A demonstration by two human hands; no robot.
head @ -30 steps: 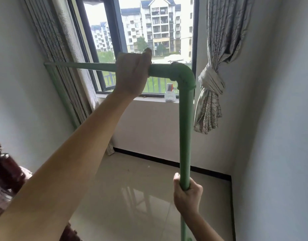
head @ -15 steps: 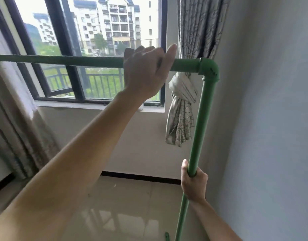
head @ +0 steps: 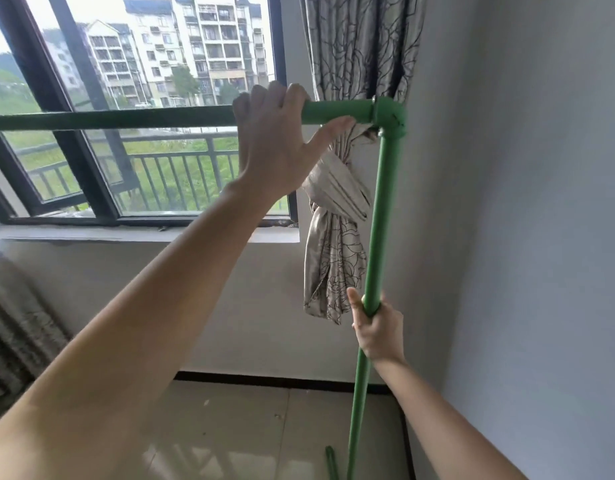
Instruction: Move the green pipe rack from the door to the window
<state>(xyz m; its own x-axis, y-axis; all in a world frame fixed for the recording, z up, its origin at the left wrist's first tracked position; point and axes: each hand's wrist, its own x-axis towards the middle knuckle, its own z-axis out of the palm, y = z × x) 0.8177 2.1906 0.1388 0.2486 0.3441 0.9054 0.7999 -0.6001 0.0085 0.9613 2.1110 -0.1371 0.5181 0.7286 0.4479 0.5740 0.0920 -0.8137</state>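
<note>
Window (head: 91, 188) behind green pipe rack (head: 380, 216) in L hand (head: 275, 147), R hand (head: 380, 330)

"Where did the green pipe rack (head: 380, 209) stand?"

"Before the window (head: 94, 174), its top corner in front of the knotted curtain (head: 337, 244)."

"Who held it?"

"The left grip (head: 275, 143) hooked over the top bar, thumb beneath. The right grip (head: 379, 329) wrapped the upright, above the tiled floor (head: 247, 427)."

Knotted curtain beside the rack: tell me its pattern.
Beige curtain with dark line-drawn flowers and branches; head view.
</note>
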